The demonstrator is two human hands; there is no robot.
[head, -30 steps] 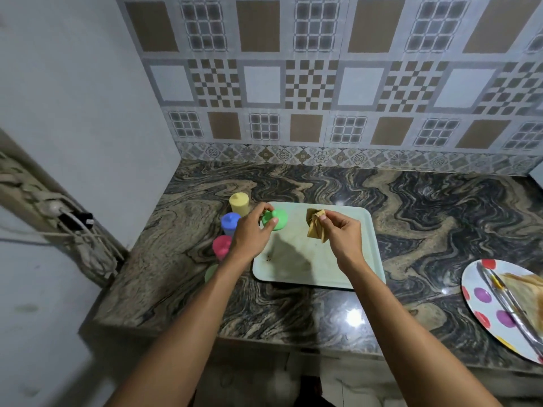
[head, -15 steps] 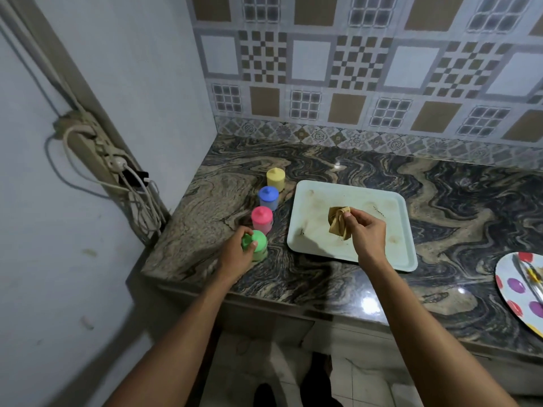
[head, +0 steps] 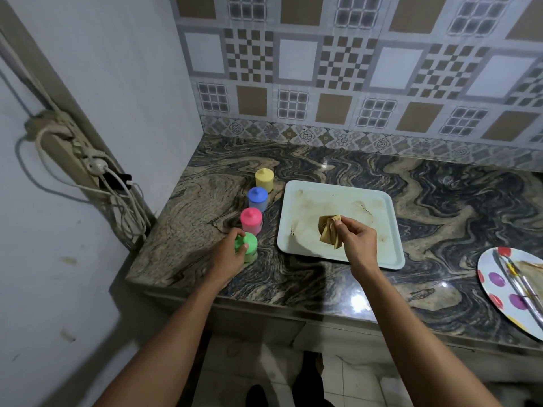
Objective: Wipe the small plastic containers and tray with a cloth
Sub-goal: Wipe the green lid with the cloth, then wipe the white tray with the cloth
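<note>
Fingers and thumb of the left hand point(head: 227, 257) curl round the green container point(head: 249, 245), which stands on the counter point(head: 440, 201). Just beyond that grip runs a row: the pink container point(head: 251, 220), then the blue container point(head: 257, 198), then the yellow container point(head: 264, 179) farthest off. To the right of the grip, near but apart, lies the tray point(head: 338, 186). The right hand point(head: 357, 239) pinches a bunched tan cloth point(head: 329, 232) over the tray's near middle. Whether the cloth touches the tray cannot be told.

A second ago the left hand held the green container up at the tray's left edge, close to the cloth. Half a second ago it had come down at the near end of the row, and it stands there now with the fingers still closed on it. The right hand has kept the cloth above the tray all the while.

By my reading, the last container is now set aside and the tray is next. No container stands on it, and brown smears and specks show around the cloth grip. The left hand has yet to let go.

No brand, label or writing can be read on the containers, tray or cloth. A spotted plate point(head: 499, 289) sits well to the right of the cloth grip.
</note>
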